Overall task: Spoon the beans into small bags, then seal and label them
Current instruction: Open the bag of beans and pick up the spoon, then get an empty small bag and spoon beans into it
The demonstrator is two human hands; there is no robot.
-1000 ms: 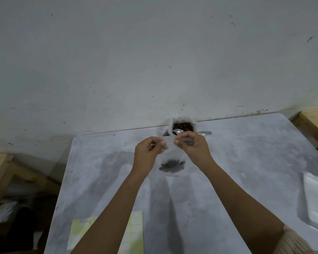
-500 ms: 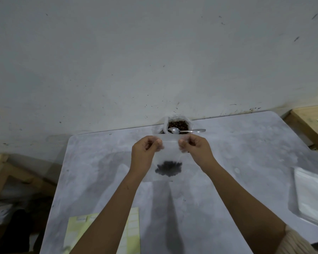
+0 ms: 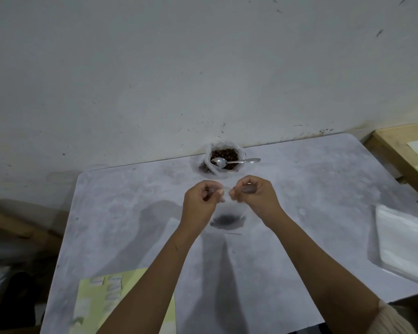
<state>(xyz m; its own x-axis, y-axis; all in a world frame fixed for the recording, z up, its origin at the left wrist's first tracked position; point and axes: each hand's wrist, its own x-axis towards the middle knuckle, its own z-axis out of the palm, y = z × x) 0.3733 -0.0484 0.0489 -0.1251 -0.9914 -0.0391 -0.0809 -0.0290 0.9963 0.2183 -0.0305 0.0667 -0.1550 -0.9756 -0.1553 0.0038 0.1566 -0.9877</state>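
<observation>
- I see the left hand (image 3: 201, 201) and right hand (image 3: 254, 196) each pinching the top of the small bag (image 3: 230, 209) above mid-table (image 3: 130, 213); beans (image 3: 227, 219) lie at its bottom.
- Supply bag (image 3: 225, 154) with spoon (image 3: 235, 162): far edge.
- Label sheet (image 3: 92, 300): near-left corner.
- Empty bags (image 3: 401, 244): right edge.

Bare tabletop (image 3: 121, 208) spreads at mid-left and mid-right. The bean bag (image 3: 239, 153) with its spoon (image 3: 238, 162) stands at the far edge, by the wall (image 3: 203, 68); a label sheet (image 3: 92, 304) covers near-left, stacked bags (image 3: 398, 244) the right.
</observation>
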